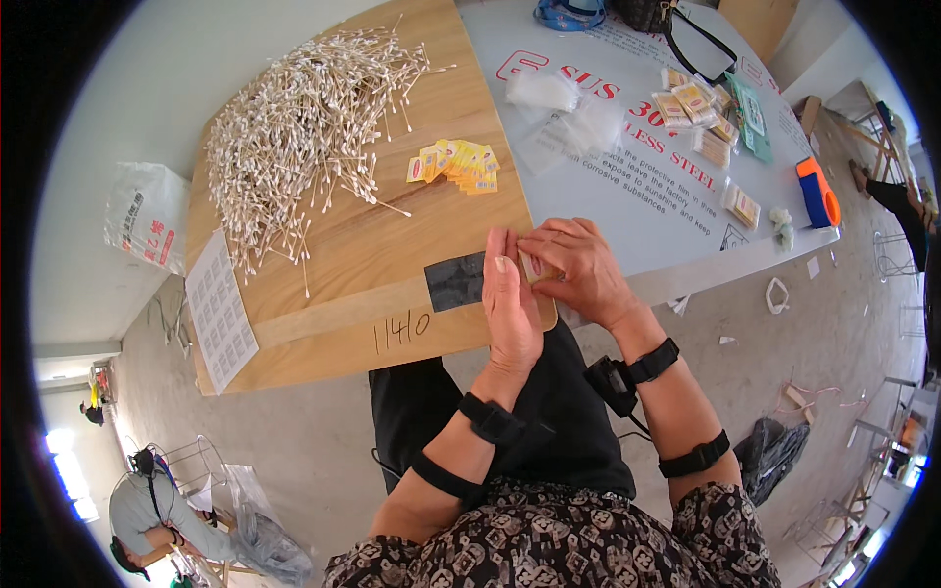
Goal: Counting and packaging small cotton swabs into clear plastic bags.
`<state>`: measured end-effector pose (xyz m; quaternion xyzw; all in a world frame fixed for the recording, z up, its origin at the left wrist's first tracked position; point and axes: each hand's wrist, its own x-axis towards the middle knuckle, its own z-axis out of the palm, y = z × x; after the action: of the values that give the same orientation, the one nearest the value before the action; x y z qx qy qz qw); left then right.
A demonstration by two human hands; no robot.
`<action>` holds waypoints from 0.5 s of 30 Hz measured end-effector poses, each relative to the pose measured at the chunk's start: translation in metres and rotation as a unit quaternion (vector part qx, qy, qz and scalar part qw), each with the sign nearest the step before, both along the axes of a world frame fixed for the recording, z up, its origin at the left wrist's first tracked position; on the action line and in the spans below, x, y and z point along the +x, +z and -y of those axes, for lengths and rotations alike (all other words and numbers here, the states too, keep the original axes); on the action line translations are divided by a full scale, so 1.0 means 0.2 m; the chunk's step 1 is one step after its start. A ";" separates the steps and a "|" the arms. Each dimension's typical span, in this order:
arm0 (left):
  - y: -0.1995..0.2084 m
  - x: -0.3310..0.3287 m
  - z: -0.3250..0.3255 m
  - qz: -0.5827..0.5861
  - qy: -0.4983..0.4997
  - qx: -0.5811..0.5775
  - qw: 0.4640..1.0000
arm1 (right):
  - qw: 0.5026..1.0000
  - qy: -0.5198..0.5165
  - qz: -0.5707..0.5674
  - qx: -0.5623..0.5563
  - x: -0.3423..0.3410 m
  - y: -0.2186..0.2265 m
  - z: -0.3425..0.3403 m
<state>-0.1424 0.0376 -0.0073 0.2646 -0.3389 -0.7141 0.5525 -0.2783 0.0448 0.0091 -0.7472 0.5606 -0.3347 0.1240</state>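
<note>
Just right of the black patch (454,282), a small packet (537,268) lies between the two hands, tucked under the curled right hand (586,272). From the patch outward the order runs left hand (512,312), packet, right hand. The right fingers pinch the packet from its right side; the left fingers are straight and pressed together, the hand standing on edge beside it and covering the patch's right end. Much of the packet is covered, so its long axis is hard to tell. Nearward of the patch runs the front edge of the tabletop (412,230); right of it, by the hands, the wood meets the grey sheet (667,265). Beyond the patch, a stretch of bare wood reaches to the yellow cards (456,164), with the swabs (294,137) farther off to its left.
</note>
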 end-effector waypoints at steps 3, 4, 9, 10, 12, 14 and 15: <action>0.04 0.05 -0.01 0.139 0.052 -0.020 0.989 | 0.999 -0.029 0.014 0.028 -0.01 0.01 -0.02; 0.04 0.06 -0.01 0.139 0.052 -0.020 0.989 | 0.999 -0.029 0.015 0.028 0.00 0.01 -0.02; 0.09 0.10 0.06 0.199 0.062 0.081 0.975 | 0.999 -0.035 0.034 0.013 0.01 0.00 -0.02; 0.10 0.10 0.09 0.200 0.061 0.081 0.975 | 0.999 -0.036 0.035 0.014 0.01 0.00 -0.02; 0.14 0.13 0.15 0.179 0.009 0.174 0.968 | 0.998 -0.039 0.035 0.020 0.00 -0.01 -0.02; 0.19 0.14 0.17 0.168 -0.021 0.199 0.965 | 0.998 -0.041 0.035 0.016 0.00 -0.01 -0.03; 0.20 0.16 0.19 0.156 -0.049 0.223 0.961 | 0.998 -0.043 0.035 0.012 0.00 -0.01 -0.02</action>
<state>-0.1113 0.0000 0.0328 0.4719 -0.2652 -0.7481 0.3838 -0.2776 0.0495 0.0074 -0.7089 0.5914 -0.3588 0.1383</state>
